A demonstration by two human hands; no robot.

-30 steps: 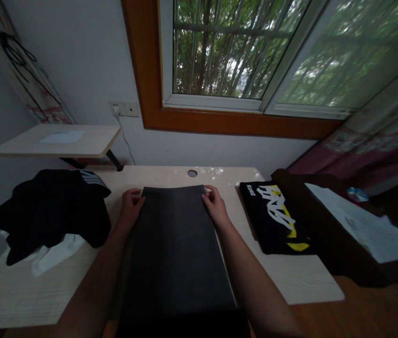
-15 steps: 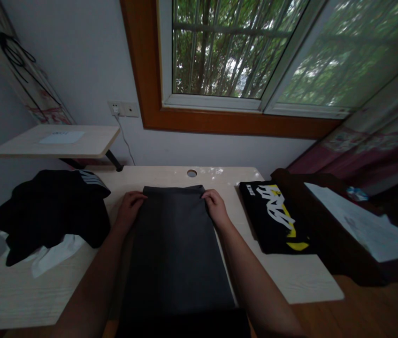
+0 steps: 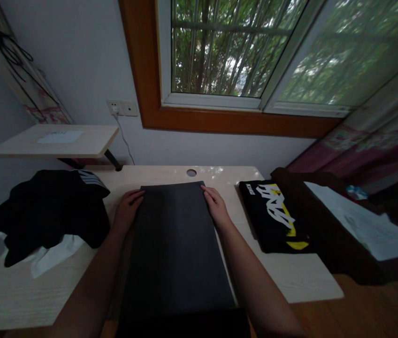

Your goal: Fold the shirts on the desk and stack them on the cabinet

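A dark grey piece of folded cloth point(image 3: 179, 244), likely a garment whose kind I cannot make out, lies lengthwise on the table before me. Its far edge runs straight between my hands, and its near end passes into dark shadow at the bottom. At the far left corner my left hand point(image 3: 128, 209) has its fingers closed on the cloth's edge. My right hand point(image 3: 216, 206) pinches the far right corner, thumb partly hidden. Left of my left forearm lies a crumpled black garment point(image 3: 58, 206) with grey stripes, over a white cloth point(image 3: 56, 256).
A folded black shirt point(image 3: 272, 216) with white and yellow print lies on the table point(image 3: 304, 277) at right. Farther right is a dark brown surface point(image 3: 343, 239) bearing a pale sheet point(image 3: 364, 220). A raised shelf point(image 3: 96, 141) stands at back left, below a wall socket point(image 3: 122, 108).
The far edge of the grey cloth has moved slightly away from me and looks flatter and straighter. My fingers have straightened somewhat at its corners. The other clothes stay put.
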